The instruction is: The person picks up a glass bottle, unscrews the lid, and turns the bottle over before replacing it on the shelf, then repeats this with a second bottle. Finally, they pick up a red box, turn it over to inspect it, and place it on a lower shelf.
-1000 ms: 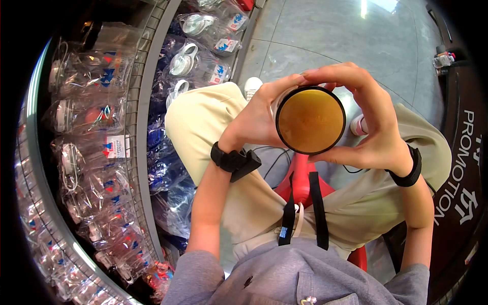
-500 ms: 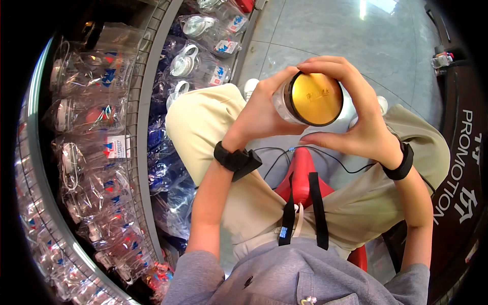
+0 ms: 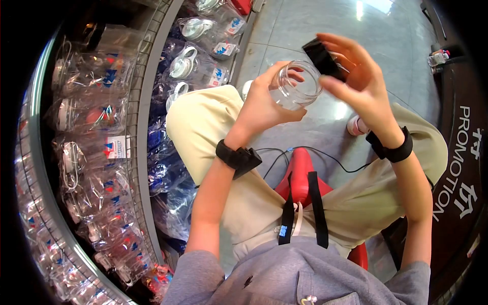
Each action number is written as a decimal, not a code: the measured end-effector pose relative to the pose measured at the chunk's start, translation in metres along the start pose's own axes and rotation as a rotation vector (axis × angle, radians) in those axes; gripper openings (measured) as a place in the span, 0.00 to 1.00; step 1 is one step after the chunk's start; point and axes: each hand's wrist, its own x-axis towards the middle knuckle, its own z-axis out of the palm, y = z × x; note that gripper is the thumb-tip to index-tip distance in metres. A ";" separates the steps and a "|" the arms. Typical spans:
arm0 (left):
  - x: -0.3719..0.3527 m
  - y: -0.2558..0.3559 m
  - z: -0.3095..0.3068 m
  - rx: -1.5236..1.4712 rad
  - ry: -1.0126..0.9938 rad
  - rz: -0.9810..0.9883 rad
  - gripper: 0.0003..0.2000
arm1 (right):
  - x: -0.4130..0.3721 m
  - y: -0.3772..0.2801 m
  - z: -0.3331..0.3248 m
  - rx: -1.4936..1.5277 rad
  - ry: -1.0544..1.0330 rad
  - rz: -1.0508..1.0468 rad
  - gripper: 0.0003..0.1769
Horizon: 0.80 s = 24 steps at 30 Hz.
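My left hand [image 3: 264, 101] is wrapped round a clear jar [image 3: 299, 91], whose open mouth tilts up and toward the right. Just off the rim, my right hand [image 3: 358, 76] grips the jar's lid [image 3: 324, 58] between thumb and fingers. The lid is tipped on edge, so its black side shows and its gold top is turned out of sight. A gap separates lid and jar. Nothing can be made out inside the jar. Each wrist wears a black band.
Shelves at the left hold several plastic-wrapped bottles [image 3: 185, 63] behind a wire rack edge [image 3: 133, 101]. Between my knees is a red seat [image 3: 302, 173] with a thin black cable [image 3: 335, 156] beyond it. A dark printed panel [image 3: 460, 168] stands at the right, above the grey tiled floor [image 3: 284, 30].
The gold-topped lid has come off the jar. My right hand has lifted it up and turned it on edge, exposing the jar's mouth. My left hand still holds the jar.
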 end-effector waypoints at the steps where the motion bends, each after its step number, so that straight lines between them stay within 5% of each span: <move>1: 0.000 -0.003 -0.001 -0.015 -0.009 0.017 0.34 | 0.001 -0.002 -0.003 0.060 0.030 0.106 0.27; 5: 0.002 -0.004 -0.003 0.025 0.014 0.185 0.35 | 0.004 0.006 -0.012 0.614 0.109 0.459 0.26; 9: 0.003 0.003 -0.004 0.238 0.127 0.386 0.36 | 0.006 0.001 -0.008 0.815 0.099 0.519 0.31; 12: 0.003 0.001 -0.003 0.089 0.114 0.240 0.37 | 0.003 0.010 -0.013 1.014 -0.017 0.524 0.32; 14: 0.003 0.001 -0.004 0.106 0.171 0.330 0.37 | 0.000 0.014 -0.013 1.164 -0.077 0.532 0.34; 18: 0.006 -0.002 -0.007 0.231 0.262 0.507 0.38 | -0.003 0.019 -0.010 1.305 -0.144 0.528 0.36; 24: 0.010 -0.001 -0.001 0.144 0.367 0.517 0.31 | -0.001 0.014 -0.011 1.237 -0.137 0.520 0.36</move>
